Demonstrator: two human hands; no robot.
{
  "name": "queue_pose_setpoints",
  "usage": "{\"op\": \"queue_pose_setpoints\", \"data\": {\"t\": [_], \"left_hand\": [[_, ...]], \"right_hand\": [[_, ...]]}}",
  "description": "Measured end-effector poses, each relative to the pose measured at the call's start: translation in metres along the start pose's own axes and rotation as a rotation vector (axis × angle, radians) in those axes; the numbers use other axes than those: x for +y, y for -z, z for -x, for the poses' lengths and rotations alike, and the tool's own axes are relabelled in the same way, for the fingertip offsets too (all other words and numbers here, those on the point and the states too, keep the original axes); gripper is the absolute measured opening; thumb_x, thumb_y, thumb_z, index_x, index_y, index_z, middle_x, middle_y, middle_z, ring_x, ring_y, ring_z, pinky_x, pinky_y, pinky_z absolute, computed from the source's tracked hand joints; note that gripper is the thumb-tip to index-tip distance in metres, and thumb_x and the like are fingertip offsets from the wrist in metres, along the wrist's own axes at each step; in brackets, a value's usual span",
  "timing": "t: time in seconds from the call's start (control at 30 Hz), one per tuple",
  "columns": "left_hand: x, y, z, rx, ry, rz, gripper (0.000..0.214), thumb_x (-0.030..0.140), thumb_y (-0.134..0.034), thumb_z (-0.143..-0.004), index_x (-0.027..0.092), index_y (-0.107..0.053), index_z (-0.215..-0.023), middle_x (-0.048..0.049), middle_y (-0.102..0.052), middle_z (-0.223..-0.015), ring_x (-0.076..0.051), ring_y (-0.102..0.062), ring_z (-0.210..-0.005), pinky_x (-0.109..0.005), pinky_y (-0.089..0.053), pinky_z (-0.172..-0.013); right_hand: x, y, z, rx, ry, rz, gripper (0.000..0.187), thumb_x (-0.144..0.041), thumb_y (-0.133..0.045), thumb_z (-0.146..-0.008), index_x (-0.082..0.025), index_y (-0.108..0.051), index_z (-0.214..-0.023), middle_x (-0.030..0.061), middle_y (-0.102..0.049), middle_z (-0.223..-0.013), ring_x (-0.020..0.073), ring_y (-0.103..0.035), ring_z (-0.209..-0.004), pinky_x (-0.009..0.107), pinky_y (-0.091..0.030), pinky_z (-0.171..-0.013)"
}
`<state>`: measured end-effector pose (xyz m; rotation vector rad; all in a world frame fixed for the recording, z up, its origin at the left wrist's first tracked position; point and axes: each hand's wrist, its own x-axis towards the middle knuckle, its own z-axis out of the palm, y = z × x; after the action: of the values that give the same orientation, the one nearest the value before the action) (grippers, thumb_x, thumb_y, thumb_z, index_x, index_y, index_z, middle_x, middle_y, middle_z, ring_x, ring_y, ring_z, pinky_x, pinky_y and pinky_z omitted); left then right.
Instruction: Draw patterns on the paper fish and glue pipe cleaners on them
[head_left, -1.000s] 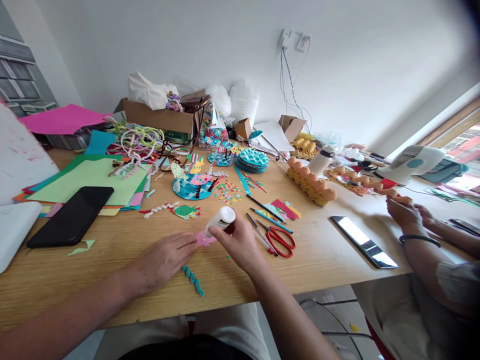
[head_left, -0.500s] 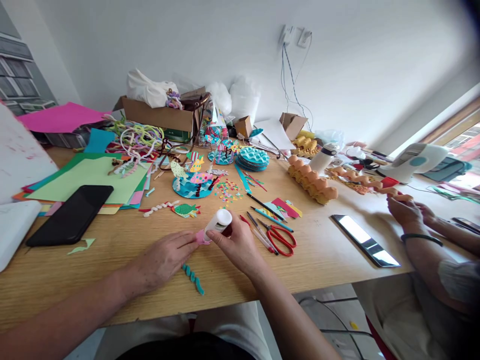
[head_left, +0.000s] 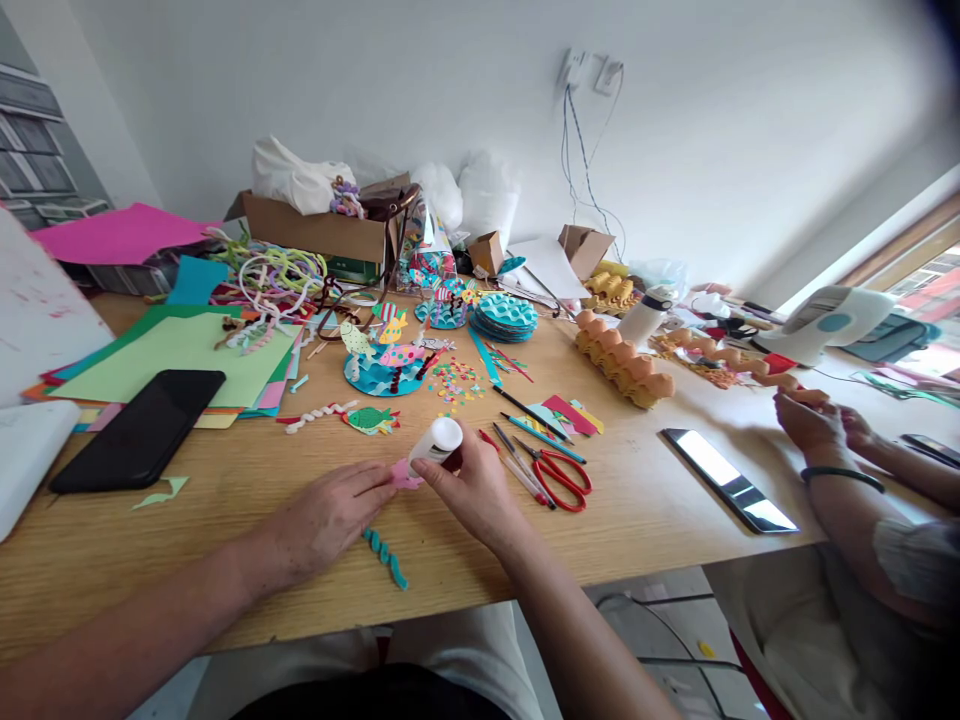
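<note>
My right hand (head_left: 475,487) is closed round a white glue stick (head_left: 436,441), whose lower end rests on a small pink paper piece (head_left: 406,475) on the wooden table (head_left: 225,540). My left hand (head_left: 322,518) lies flat beside it, fingers stretched out, fingertips touching the pink piece. A teal wavy paper strip (head_left: 386,558) lies just below my hands. Red-handled scissors (head_left: 559,474) and several pens lie to the right of my right hand.
A black phone (head_left: 139,430) rests on coloured paper sheets (head_left: 180,360) at the left. Paper fish craft (head_left: 386,368), egg carton (head_left: 622,368), cardboard box (head_left: 319,232) stand farther back. Another person's hands (head_left: 814,425) work at the right, near a second phone (head_left: 727,480).
My right hand has tipped the glue stick a little more upright and shifted it slightly left over the pink piece. My left hand has stayed in place.
</note>
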<state>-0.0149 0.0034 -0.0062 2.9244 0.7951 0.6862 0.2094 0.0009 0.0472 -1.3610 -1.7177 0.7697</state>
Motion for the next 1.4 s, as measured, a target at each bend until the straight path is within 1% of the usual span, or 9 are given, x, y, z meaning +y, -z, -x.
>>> {"op": "queue_pose_setpoints", "data": {"t": [0.07, 0.23, 0.37, 0.5, 0.7, 0.87, 0.97, 1.2, 1.4], "left_hand": [[0.0000, 0.0006, 0.0003, -0.004, 0.008, -0.002, 0.049, 0.007, -0.036, -0.099, 0.020, -0.055, -0.142, -0.0093, -0.067, -0.134, -0.022, -0.062, -0.126, -0.038, -0.051, -0.110], [-0.0006, -0.0016, 0.0004, 0.003, 0.008, -0.009, 0.048, 0.006, -0.035, -0.099, 0.018, -0.057, -0.140, -0.0107, -0.068, -0.132, -0.023, -0.062, -0.125, -0.039, -0.052, -0.108], [-0.0006, -0.0030, 0.0008, 0.003, 0.018, -0.011, 0.048, 0.006, -0.037, -0.098, 0.019, -0.058, -0.140, -0.0098, -0.068, -0.132, -0.022, -0.063, -0.125, -0.039, -0.052, -0.109], [-0.0002, -0.0020, 0.0007, 0.000, 0.019, -0.016, 0.048, 0.006, -0.037, -0.098, 0.020, -0.058, -0.140, -0.0094, -0.067, -0.134, -0.022, -0.062, -0.126, -0.039, -0.052, -0.108], [0.0010, -0.0001, -0.0023, 0.009, 0.005, -0.013, 0.046, 0.006, -0.035, -0.099, 0.016, -0.059, -0.137, -0.0110, -0.069, -0.128, -0.022, -0.064, -0.123, -0.038, -0.052, -0.108], [0.0012, 0.0001, -0.0010, 0.015, 0.008, -0.008, 0.049, 0.006, -0.034, -0.099, 0.020, -0.056, -0.142, -0.0092, -0.068, -0.133, -0.022, -0.062, -0.126, -0.039, -0.053, -0.108], [0.0009, -0.0002, -0.0004, 0.022, 0.001, -0.005, 0.050, 0.006, -0.034, -0.100, 0.021, -0.053, -0.144, -0.0088, -0.067, -0.134, -0.021, -0.061, -0.127, -0.038, -0.053, -0.108], [-0.0008, -0.0043, -0.0006, 0.054, -0.018, -0.002, 0.047, 0.008, -0.033, -0.102, 0.019, -0.055, -0.142, -0.0102, -0.069, -0.130, -0.022, -0.063, -0.124, -0.039, -0.054, -0.106], [0.0012, -0.0004, -0.0027, 0.055, -0.015, 0.005, 0.047, 0.008, -0.035, -0.101, 0.021, -0.054, -0.142, -0.0091, -0.069, -0.128, -0.021, -0.064, -0.122, -0.038, -0.055, -0.105]], "right_hand": [[-0.0005, 0.0004, 0.0004, -0.011, 0.014, -0.003, 0.024, -0.030, -0.072, -0.075, -0.023, -0.049, -0.075, -0.0051, -0.055, -0.062, 0.0132, -0.050, -0.056, 0.023, -0.033, -0.052], [0.0010, 0.0012, 0.0022, -0.009, 0.007, -0.008, 0.024, -0.031, -0.071, -0.075, -0.023, -0.048, -0.076, -0.0047, -0.055, -0.063, 0.0135, -0.050, -0.057, 0.023, -0.033, -0.052], [0.0038, 0.0020, 0.0035, -0.018, 0.025, -0.021, 0.023, -0.034, -0.070, -0.076, -0.023, -0.049, -0.079, -0.0040, -0.056, -0.065, 0.0142, -0.050, -0.058, 0.024, -0.033, -0.053], [0.0037, 0.0008, 0.0031, -0.011, 0.001, -0.023, 0.024, -0.035, -0.069, -0.076, -0.023, -0.049, -0.078, -0.0038, -0.054, -0.064, 0.0143, -0.048, -0.057, 0.025, -0.033, -0.053], [-0.0013, -0.0001, 0.0046, -0.031, 0.013, -0.013, 0.025, -0.030, -0.071, -0.076, -0.024, -0.047, -0.076, -0.0052, -0.054, -0.061, 0.0136, -0.050, -0.055, 0.023, -0.033, -0.052], [0.0002, 0.0001, 0.0031, 0.028, 0.034, 0.000, 0.025, -0.031, -0.073, -0.076, -0.023, -0.049, -0.076, -0.0041, -0.055, -0.063, 0.0138, -0.049, -0.057, 0.024, -0.034, -0.053], [0.0013, -0.0007, 0.0007, 0.023, 0.037, 0.011, 0.026, -0.032, -0.074, -0.075, -0.023, -0.049, -0.075, -0.0039, -0.055, -0.063, 0.0138, -0.049, -0.057, 0.024, -0.033, -0.053], [0.0003, -0.0002, -0.0024, -0.001, 0.051, 0.008, 0.026, -0.034, -0.073, -0.076, -0.022, -0.050, -0.073, -0.0053, -0.051, -0.062, 0.0128, -0.047, -0.056, 0.024, -0.030, -0.053], [0.0037, -0.0020, -0.0028, -0.016, 0.076, 0.019, 0.024, -0.034, -0.069, -0.078, -0.023, -0.049, -0.074, -0.0052, -0.051, -0.063, 0.0127, -0.046, -0.057, 0.024, -0.029, -0.053]]}}
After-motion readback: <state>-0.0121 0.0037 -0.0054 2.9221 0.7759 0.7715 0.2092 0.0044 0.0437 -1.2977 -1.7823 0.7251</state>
